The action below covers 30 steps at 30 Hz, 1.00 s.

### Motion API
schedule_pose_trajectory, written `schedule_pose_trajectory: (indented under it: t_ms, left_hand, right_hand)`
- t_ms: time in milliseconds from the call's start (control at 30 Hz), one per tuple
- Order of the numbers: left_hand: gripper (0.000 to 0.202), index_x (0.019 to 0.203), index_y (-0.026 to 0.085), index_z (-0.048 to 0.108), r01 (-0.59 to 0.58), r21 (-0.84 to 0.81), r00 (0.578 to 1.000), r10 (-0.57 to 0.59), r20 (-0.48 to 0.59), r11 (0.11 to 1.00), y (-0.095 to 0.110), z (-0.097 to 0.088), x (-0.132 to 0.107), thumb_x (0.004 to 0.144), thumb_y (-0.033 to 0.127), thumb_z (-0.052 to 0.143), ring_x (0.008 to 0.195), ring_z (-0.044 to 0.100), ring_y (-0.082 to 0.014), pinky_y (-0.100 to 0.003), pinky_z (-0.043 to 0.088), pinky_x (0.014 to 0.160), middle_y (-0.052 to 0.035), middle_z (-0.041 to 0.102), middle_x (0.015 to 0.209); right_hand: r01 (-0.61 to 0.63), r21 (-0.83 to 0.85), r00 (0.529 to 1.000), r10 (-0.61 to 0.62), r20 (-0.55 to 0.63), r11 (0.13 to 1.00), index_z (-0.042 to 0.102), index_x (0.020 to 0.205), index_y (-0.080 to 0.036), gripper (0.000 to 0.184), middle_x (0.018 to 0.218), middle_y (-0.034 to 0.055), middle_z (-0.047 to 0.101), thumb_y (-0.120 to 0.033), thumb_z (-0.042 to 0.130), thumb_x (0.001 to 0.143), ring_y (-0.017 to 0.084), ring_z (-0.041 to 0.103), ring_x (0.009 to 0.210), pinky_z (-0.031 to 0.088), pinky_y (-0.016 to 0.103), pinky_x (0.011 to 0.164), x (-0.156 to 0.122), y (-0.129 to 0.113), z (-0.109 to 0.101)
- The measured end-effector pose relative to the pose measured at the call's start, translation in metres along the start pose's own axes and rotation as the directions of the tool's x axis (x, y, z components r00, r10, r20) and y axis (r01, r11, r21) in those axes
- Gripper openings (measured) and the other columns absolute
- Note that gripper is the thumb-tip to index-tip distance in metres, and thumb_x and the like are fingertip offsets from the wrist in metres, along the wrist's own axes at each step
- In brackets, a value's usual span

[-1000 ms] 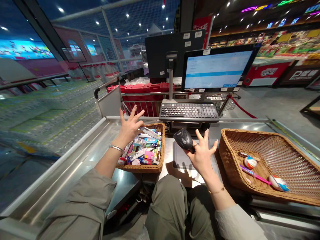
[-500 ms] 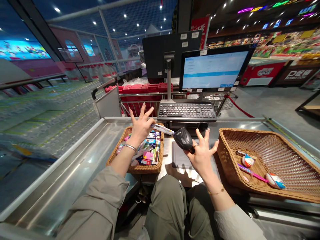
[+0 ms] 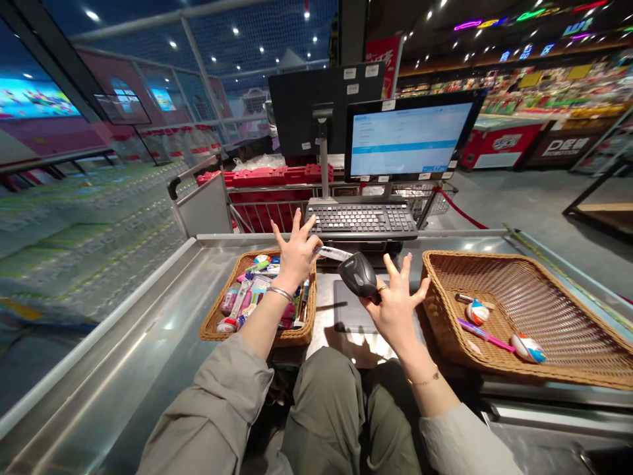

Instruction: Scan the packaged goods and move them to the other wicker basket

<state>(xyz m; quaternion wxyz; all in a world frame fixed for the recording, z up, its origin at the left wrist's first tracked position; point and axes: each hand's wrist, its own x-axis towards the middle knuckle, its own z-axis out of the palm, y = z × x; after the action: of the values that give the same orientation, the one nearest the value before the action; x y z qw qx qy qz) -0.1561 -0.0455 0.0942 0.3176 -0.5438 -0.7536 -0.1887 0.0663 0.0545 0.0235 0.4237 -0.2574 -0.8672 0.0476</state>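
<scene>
My left hand (image 3: 297, 256) pinches the end of a slim, pale printed packet (image 3: 334, 253) between thumb and finger, with the other fingers spread upward. A black barcode scanner (image 3: 358, 275) is in my right hand (image 3: 397, 305), gripped low while several fingers stick out. The scanner's head overlaps the packet's far end; I cannot tell whether they touch. Below and left of my left hand stands a wicker basket (image 3: 208, 324) full of small colourful packages. A larger wicker basket (image 3: 568, 290) to the right holds two egg-shaped packs (image 3: 528, 348), a pink-and-purple stick (image 3: 487, 335) and a brown item.
A keyboard (image 3: 363, 218) and a lit monitor (image 3: 408, 140) stand at the counter's back, beside a second screen's dark back (image 3: 297, 109). A grey pad (image 3: 349, 307) lies between the baskets on the metal counter (image 3: 163, 316). Red crates (image 3: 267, 175) are behind.
My left hand has moved right with the packet, uncovering more of the left basket's contents. The packet's end is now nearer the scanner. The view has shifted slightly to the right.
</scene>
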Motion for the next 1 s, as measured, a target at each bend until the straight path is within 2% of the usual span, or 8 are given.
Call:
schedule_pose_trajectory:
  t_ms: [167, 400, 667, 1000]
  left_hand:
    - [0.008, 0.088, 0.024, 0.065, 0.014, -0.003, 1.0, -0.014, 0.011, 1.0, 0.007, 0.009, 0.0, 0.085, 0.019, 0.07, 0.156, 0.014, -0.0363, -0.076, -0.015, 0.115, -0.0091, 0.047, 0.158]
    - [0.007, 0.089, 0.024, 0.064, 0.013, -0.026, 1.0, -0.013, 0.011, 1.0, 0.013, 0.017, 0.001, 0.085, 0.02, 0.069, 0.157, 0.014, -0.0344, -0.074, -0.017, 0.115, -0.0083, 0.045, 0.159]
    - [0.007, 0.088, 0.023, 0.063, 0.006, -0.042, 1.0, -0.006, -0.003, 0.999, 0.015, 0.016, 0.003, 0.086, 0.019, 0.068, 0.156, 0.016, -0.036, -0.078, -0.012, 0.115, -0.0097, 0.047, 0.158]
    - [0.005, 0.088, 0.023, 0.063, -0.003, -0.032, 1.0, 0.003, -0.001, 0.999, 0.016, 0.018, 0.005, 0.088, 0.021, 0.066, 0.156, 0.017, -0.0359, -0.077, -0.014, 0.115, -0.0087, 0.048, 0.157]
  right_hand:
    - [-0.001, -0.004, 1.0, 0.001, -0.001, 1.0, 0.073, 0.108, -0.022, 0.025, 0.158, 0.0158, 0.044, -0.029, 0.063, 0.086, 0.042, 0.014, 0.156, 0.008, 0.081, 0.11, 0.0, 0.0, -0.001]
    - [0.019, -0.019, 0.999, -0.02, -0.031, 1.0, 0.074, 0.102, -0.021, 0.023, 0.154, 0.0151, 0.049, -0.03, 0.061, 0.086, 0.04, 0.015, 0.156, 0.005, 0.079, 0.113, 0.001, 0.001, 0.001]
    - [0.015, 0.002, 1.0, -0.015, -0.016, 1.0, 0.073, 0.104, -0.021, 0.023, 0.154, 0.0149, 0.049, -0.03, 0.061, 0.087, 0.041, 0.015, 0.156, 0.006, 0.079, 0.113, 0.001, 0.0, -0.002]
    - [0.004, 0.003, 1.0, -0.004, -0.01, 1.0, 0.072, 0.102, -0.021, 0.021, 0.155, 0.0141, 0.048, -0.024, 0.06, 0.084, 0.041, 0.015, 0.156, 0.007, 0.08, 0.112, 0.001, 0.002, 0.0]
